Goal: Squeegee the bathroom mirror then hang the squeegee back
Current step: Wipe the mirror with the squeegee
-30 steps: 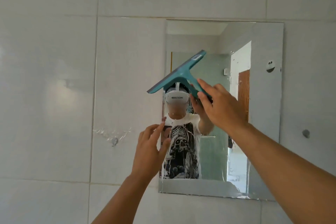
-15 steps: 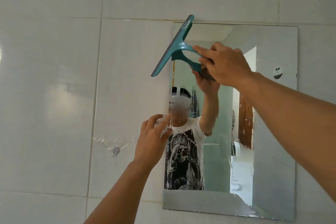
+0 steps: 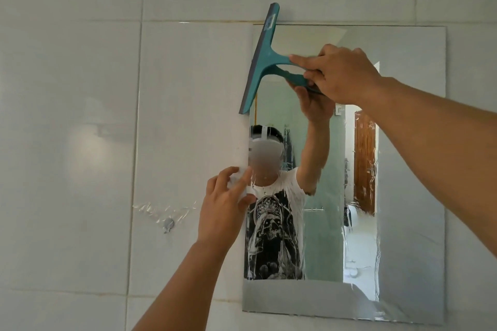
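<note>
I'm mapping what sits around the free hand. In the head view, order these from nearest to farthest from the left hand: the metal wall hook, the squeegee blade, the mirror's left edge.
From the left hand:
1. Mirror's left edge, touching its fingertips.
2. Metal wall hook, left on the tile.
3. Squeegee blade, above, at the mirror's top-left corner.

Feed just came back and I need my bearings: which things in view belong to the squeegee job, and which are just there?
Part of the job:
- teal squeegee, gripped by the right hand, blade near the mirror's left edge
- mirror, streaked with drips
- wall hook, likely where the squeegee hangs
- left hand, at the mirror's left edge

Just there:
- white wall tiles
</note>
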The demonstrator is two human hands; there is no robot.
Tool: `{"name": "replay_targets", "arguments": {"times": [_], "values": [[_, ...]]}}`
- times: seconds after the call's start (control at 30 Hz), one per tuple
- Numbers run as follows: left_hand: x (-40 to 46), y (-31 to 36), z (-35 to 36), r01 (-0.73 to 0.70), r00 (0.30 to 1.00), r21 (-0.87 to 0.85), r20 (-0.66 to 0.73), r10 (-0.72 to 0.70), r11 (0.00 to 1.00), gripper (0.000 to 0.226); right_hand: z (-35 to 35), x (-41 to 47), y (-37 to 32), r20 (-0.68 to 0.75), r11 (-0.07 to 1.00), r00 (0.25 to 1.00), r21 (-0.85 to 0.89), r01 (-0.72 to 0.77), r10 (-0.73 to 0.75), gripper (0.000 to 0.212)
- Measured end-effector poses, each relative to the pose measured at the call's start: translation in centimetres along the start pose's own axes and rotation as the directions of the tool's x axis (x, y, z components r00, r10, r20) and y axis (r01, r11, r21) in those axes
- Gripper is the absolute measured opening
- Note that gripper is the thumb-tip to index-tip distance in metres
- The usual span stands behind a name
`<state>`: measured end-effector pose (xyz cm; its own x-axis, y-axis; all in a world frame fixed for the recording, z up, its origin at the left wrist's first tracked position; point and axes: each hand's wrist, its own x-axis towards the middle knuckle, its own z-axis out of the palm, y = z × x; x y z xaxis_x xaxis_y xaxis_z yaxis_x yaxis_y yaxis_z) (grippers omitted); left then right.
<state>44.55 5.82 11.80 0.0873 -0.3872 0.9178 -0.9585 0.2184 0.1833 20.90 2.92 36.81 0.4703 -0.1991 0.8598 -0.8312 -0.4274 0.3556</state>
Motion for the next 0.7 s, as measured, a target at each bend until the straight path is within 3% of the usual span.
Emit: {"name": "replay_targets", "arguments": {"times": [0.7], "values": [[-0.2,0.4,-0.1,0.041,0.999,-0.002,0.016,-0.041,0.999,0.055,-1.5,-1.3,3.2,0.101,0.999,0.994,-0.025,-0.025,0.028,0.042]]}}
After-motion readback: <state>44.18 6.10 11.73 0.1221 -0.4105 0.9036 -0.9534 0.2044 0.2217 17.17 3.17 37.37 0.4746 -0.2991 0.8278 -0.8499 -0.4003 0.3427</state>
